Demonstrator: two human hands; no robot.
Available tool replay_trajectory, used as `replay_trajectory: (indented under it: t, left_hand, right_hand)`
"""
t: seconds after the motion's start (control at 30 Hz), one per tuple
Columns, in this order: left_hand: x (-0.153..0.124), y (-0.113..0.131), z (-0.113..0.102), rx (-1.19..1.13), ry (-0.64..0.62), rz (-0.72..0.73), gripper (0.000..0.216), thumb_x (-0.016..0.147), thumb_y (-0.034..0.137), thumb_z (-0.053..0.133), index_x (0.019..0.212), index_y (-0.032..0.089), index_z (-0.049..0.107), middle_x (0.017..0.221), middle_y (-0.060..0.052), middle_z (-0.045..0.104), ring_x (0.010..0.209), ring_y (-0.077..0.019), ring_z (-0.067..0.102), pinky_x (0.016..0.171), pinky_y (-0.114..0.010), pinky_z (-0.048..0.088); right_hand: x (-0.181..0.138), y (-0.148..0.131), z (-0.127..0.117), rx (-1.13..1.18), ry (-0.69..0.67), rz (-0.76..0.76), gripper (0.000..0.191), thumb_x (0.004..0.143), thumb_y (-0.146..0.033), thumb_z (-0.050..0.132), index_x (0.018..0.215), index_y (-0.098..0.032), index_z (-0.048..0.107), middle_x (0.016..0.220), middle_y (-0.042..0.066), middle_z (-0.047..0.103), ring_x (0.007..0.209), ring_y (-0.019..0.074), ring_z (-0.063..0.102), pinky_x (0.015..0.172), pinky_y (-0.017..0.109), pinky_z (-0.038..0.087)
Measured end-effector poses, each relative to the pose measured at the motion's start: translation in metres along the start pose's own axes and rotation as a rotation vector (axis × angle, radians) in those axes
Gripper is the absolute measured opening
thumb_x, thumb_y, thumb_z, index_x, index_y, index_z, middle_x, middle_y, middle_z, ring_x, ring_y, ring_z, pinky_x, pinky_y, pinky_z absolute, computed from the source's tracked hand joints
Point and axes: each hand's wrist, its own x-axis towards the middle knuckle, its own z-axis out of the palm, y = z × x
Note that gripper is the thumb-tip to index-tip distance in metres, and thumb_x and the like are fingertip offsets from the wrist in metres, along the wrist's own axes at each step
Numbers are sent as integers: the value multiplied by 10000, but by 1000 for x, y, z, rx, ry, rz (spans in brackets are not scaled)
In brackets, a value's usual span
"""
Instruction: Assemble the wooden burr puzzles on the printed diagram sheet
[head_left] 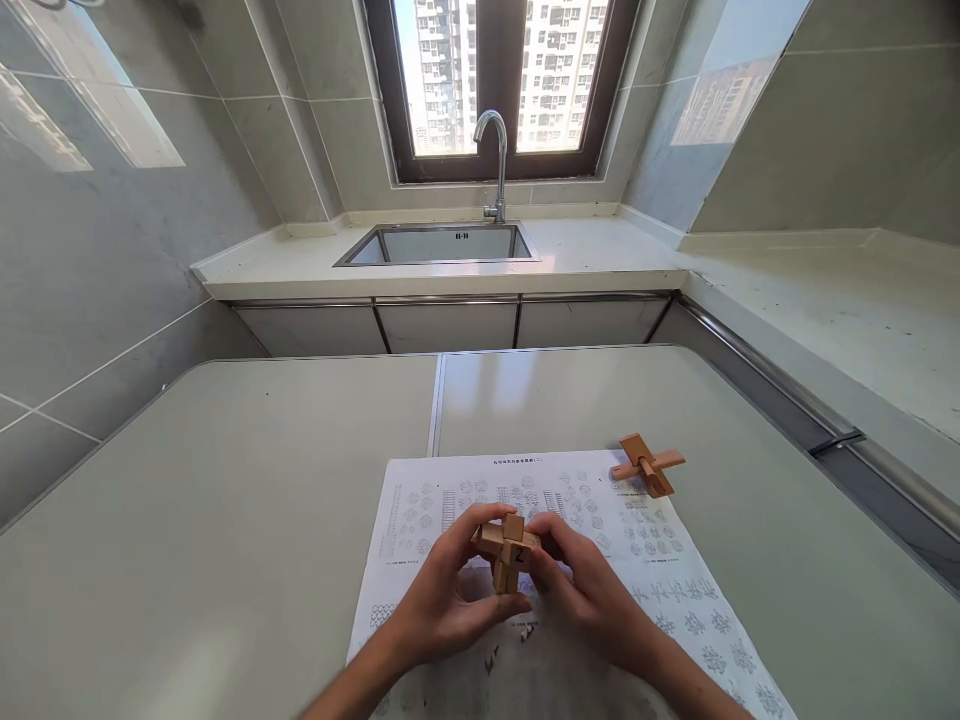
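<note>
A small wooden burr puzzle [512,552] of interlocking blocks is held above a printed sheet, a dark mark like a 2 on one block. My left hand [457,585] grips it from the left, fingers at its top and the thumb under its lower end. On the other side my right hand [581,580] pinches the right end between thumb and forefinger. Under both hands lies the white instruction sheet [555,500], covered with small line diagrams. Another wooden cross-shaped puzzle [646,466] rests at the sheet's upper right corner.
The pale table [225,500] has a seam [436,405] running away from me. Beyond it is a white counter [592,250] with a sink [442,243] and a curved faucet [495,165] below a window. A metal-railed counter edge [780,385] runs along the right.
</note>
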Motion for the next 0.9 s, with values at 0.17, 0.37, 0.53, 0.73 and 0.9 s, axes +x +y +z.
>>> replay_trajectory:
  t: [0.17,0.37,0.53,0.73,0.9]
  left_hand:
    - [1,2,0,104,1,80,633,863,136,791,1400,330,516,1300,-68,672,1099,-247,685,982,-379,547]
    - [1,7,-1,148,-18,163,600,887,105,735,1406,320,524,1289,-62,674,1120,-245,665,974,-380,554]
    - [2,-3,-1,159,63,110,748,817,122,814,1459,348,505,1381,-68,655,1110,-253,670,958,-381,559]
    - [6,-14,0,119,213,-42,625,940,342,752,1482,306,444,1267,-89,684,802,-155,649,762,-317,552]
    - [11,-10,-1,166,240,-64,320,1012,428,638,1273,248,596,1230,-89,657,815,-155,649,763,-313,540]
  right_hand:
    - [2,1,3,179,-35,62,376,1102,-550,419,925,-236,525,742,-32,505,648,157,442,615,282,395]
    - [1,-2,1,277,-87,133,393,1086,-577,464,937,-227,565,747,-25,503,673,155,455,639,281,396]
    - [4,-8,3,502,-66,263,443,1044,-607,553,874,-199,579,726,-28,507,628,123,450,637,264,397]
    - [13,1,-8,1100,130,529,369,917,-503,795,927,-174,629,721,-58,456,502,46,342,434,158,322]
    - [20,14,-26,1288,303,514,238,968,-329,773,930,-169,602,740,-53,489,482,34,411,362,104,362]
